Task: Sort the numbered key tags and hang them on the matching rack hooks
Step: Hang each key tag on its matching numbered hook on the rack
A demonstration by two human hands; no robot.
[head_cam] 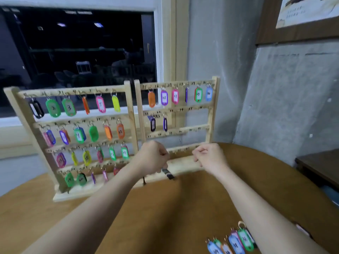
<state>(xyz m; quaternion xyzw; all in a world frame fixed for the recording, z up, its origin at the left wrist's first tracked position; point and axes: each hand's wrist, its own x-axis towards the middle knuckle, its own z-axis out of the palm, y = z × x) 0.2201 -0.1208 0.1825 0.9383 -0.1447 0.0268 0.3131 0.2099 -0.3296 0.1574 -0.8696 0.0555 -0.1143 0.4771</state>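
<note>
Hanging step: left hand (154,158) pinches a black key tag (168,174) in its grip, low before the right rack (212,110); right hand (209,155), fingers curled, holds nothing visible. Next: read its number, find the matching hook. Unsorted tags (233,242) lie on the counter (174,208)

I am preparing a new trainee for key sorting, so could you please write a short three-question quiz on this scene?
1. True or false: the left hand grips a black plastic key tag.
2. Which wooden rack has more hanging tags: A, the left wooden rack, or B, the right wooden rack?
3. Fill in: the loose coloured key tags lie on the round brown ____, beside the right forearm.

Key: 1 true; 2 A; 3 table.
</note>
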